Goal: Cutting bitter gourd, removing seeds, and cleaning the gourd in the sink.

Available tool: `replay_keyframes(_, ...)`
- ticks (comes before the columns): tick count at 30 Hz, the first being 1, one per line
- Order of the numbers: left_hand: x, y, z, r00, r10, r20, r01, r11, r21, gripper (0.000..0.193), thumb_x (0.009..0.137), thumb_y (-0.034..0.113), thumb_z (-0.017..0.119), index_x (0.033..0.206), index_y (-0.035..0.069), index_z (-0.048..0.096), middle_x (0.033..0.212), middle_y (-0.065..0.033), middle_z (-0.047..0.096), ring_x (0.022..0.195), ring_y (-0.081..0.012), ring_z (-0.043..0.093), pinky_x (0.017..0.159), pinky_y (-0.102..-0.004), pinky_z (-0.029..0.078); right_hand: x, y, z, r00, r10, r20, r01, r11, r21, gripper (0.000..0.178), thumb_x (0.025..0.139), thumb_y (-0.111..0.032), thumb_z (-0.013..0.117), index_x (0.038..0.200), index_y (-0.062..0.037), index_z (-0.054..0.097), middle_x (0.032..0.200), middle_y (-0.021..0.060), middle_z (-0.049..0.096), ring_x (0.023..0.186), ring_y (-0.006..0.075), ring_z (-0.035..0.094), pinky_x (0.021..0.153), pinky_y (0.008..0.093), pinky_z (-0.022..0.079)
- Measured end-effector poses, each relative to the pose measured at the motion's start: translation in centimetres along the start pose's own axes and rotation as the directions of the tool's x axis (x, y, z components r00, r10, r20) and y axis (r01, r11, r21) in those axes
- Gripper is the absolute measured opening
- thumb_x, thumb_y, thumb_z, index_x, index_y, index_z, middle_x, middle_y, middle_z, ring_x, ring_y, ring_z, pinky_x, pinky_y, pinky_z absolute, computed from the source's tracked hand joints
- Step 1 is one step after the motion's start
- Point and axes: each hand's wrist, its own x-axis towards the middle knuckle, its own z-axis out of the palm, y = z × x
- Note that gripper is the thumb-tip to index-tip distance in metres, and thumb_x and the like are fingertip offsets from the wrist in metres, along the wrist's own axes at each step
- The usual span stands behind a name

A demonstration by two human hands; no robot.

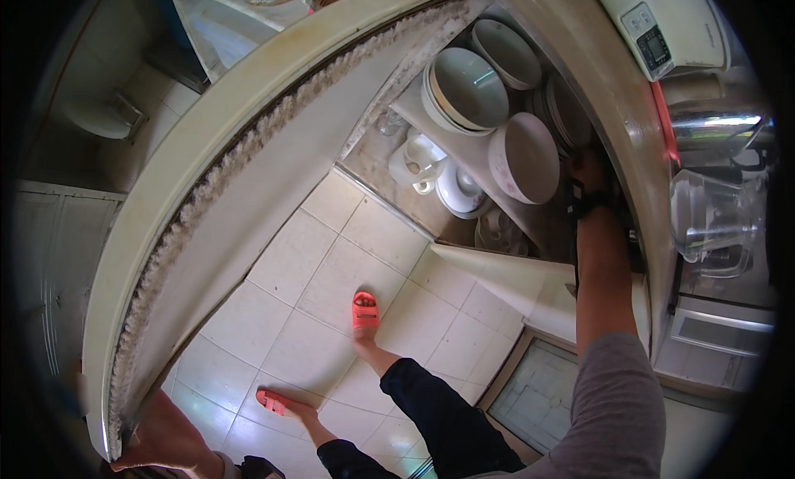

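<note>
A cream cabinet door with a fuzzy, frayed strip along its edge swings wide across the left side. At its lower end my left hand is closed around the edge. My right hand reaches deep into the cabinet, beside a stack of plates at the shelf's right; shadow hides its fingers. A dark band circles that wrist. Near it on the shelf a pinkish-white bowl leans tilted. Behind stand stacked bowls and another white bowl.
Below the shelf are a lidded white pot, a white jug and glassware. A second, lower door stands open. On the right counter sit a glass pitcher, a metal vessel and a white appliance.
</note>
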Motion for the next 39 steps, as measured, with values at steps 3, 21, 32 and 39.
replay_keyframes(3, -0.3, -0.4, 1.6, 0.99, -0.045, -0.135, 0.039, 0.998, -0.048, 0.084, 0.084, 0.078, 0.031, 0.145, 0.02, 0.033, 0.151, -0.0165, 0.027, 0.139, -0.0381, 0.026, 0.115, -0.0593, 0.019, -0.9, 1.1, -0.7, 0.997, 0.028, -0.073, -0.035, 0.994, -0.1, 0.023, 0.083, -0.023, 0.063, 0.09, -0.0016, 0.064, 0.084, 0.0178, 0.067, 0.078, 0.0305, 0.067, 0.07, 0.0399, 0.052)
replay_keyframes(21, 0.8, 1.4, 0.0, 0.869, -0.19, 0.457, 0.052, 0.953, 0.297, 0.102, 0.082, 0.083, 0.017, 0.133, -0.002, 0.044, 0.137, -0.0181, 0.045, 0.127, -0.0296, 0.042, 0.11, -0.0447, 0.026, -2.9, -24.1, -15.2, 0.965, 0.157, -0.209, -0.041, 0.881, 0.472, 0.023, 0.085, -0.023, 0.059, 0.095, -0.0028, 0.065, 0.092, 0.0223, 0.066, 0.087, 0.0366, 0.065, 0.075, 0.0441, 0.05)
replay_keyframes(32, -1.3, 10.8, -9.3, 0.782, -0.489, 0.387, -0.048, 0.571, 0.819, 0.074, 0.092, 0.051, 0.053, 0.146, 0.008, 0.028, 0.151, -0.0277, 0.02, 0.135, -0.0423, 0.033, 0.113, -0.0448, 0.026, -16.9, -62.6, -39.8, 0.856, -0.512, -0.078, 0.21, 0.205, 0.956, 0.025, 0.084, -0.021, 0.06, 0.1, -0.0035, 0.063, 0.097, 0.0223, 0.065, 0.091, 0.0356, 0.064, 0.08, 0.044, 0.049)
replay_keyframes(39, -4.6, 24.9, -31.6, 0.846, -0.514, 0.14, -0.057, 0.174, 0.983, 0.076, 0.085, 0.055, 0.061, 0.138, 0.004, 0.043, 0.142, -0.025, 0.041, 0.124, -0.0403, 0.047, 0.107, -0.0458, 0.034, -25.4, -71.7, -53.7, 0.635, -0.754, -0.167, 0.266, 0.01, 0.964, 0.027, 0.083, -0.02, 0.061, 0.104, -0.0039, 0.063, 0.1, 0.0223, 0.064, 0.093, 0.0349, 0.063, 0.083, 0.044, 0.049)
